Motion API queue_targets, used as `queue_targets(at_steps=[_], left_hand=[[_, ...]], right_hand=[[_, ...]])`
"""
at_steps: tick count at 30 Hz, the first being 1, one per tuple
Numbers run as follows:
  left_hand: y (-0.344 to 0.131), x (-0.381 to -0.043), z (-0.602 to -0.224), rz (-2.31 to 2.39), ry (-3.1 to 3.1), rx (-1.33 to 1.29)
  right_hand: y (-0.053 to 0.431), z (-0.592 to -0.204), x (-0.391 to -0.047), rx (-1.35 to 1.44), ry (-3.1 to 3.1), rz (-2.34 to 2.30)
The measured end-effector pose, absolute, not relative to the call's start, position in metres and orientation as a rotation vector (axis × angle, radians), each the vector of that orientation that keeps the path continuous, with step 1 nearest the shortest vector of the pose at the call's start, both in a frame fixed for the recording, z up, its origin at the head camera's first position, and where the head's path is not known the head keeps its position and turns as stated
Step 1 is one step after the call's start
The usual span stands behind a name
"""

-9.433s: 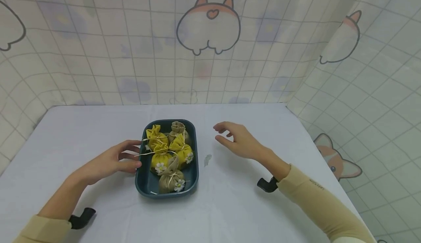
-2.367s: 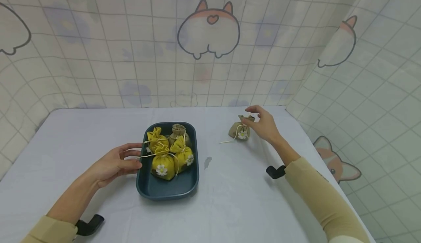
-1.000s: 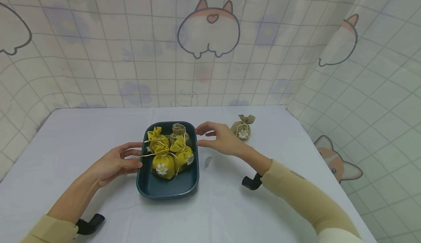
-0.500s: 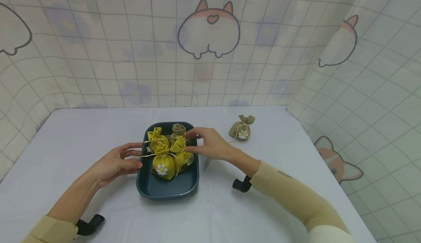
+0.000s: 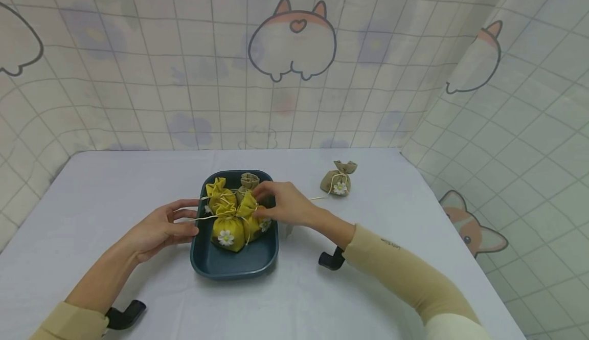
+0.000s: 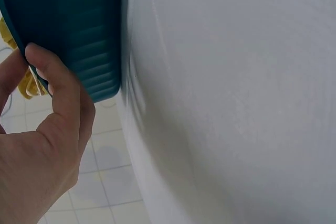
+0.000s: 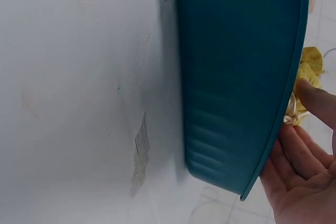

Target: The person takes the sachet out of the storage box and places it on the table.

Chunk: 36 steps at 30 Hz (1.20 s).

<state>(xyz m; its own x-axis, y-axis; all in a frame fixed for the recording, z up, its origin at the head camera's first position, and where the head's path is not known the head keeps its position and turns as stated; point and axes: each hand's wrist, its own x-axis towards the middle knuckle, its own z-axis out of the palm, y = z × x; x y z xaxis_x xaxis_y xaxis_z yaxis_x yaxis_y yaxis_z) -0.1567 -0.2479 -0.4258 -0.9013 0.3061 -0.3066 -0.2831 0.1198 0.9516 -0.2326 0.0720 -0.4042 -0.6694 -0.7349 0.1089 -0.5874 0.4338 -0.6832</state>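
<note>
Head view: right hand (image 5: pixel 287 204) narrowly spread at a yellow pouch (image 5: pixel 251 223), left hand (image 5: pixel 158 227) loose against the tray (image 5: pixel 236 267).

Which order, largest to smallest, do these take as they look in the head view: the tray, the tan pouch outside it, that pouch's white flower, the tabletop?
1. Tabletop
2. Tray
3. Tan pouch outside the tray
4. White flower
</note>
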Motion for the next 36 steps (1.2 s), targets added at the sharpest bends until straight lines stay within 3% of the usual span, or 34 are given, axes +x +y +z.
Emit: queue_targets(at_steps=[36], left_hand=[[-0.248, -0.158, -0.428, 1.826, 1.979, 0.014]], right_hand=[[0.065, -0.417, -0.226, -1.285, 2.396, -1.286]])
